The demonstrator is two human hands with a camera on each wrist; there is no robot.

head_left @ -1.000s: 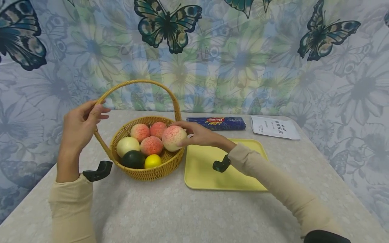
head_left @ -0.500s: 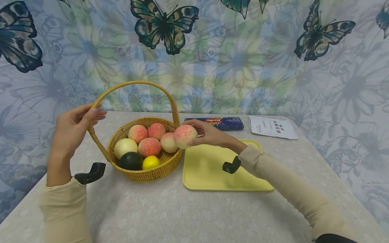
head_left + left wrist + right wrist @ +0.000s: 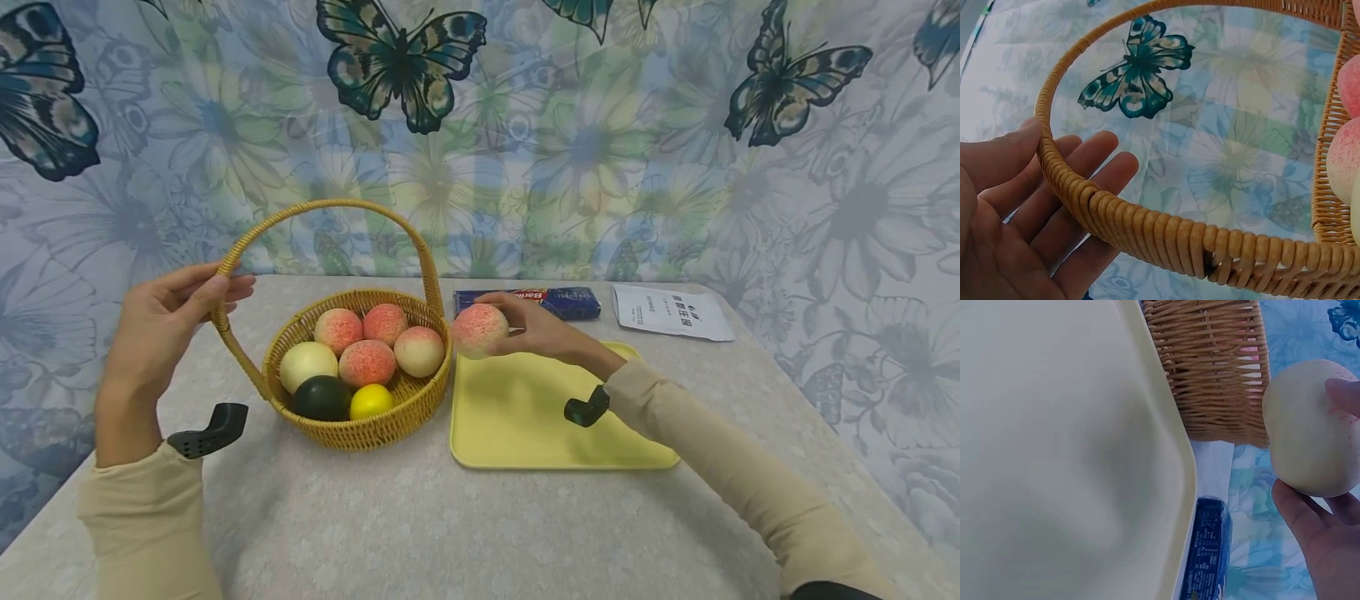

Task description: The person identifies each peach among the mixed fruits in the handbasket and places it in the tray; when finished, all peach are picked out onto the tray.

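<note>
A wicker basket (image 3: 360,437) stands left of the middle of the table. Its arched handle (image 3: 330,202) is pinched low on the left side between the thumb and fingers of my left hand (image 3: 168,312). In the left wrist view the fingertips (image 3: 1124,164) show behind the handle. Inside the basket lie several peaches (image 3: 367,363), a pale round fruit (image 3: 308,367), a dark green fruit (image 3: 322,398) and a yellow fruit (image 3: 371,402). My right hand (image 3: 543,333) grips a pink-and-cream peach (image 3: 478,330) over the far left corner of the yellow tray (image 3: 562,433).
Behind the tray lies a blue Barilla pasta pack (image 3: 570,302). To its right is a white printed packet (image 3: 672,312). A patterned butterfly cloth (image 3: 585,150) hangs along the table's back edge.
My right hand has carried the peach right, out of the basket to above the tray's corner, uncovering another peach in the basket. My left hand has slid slightly left and down, still on the handle.
</note>
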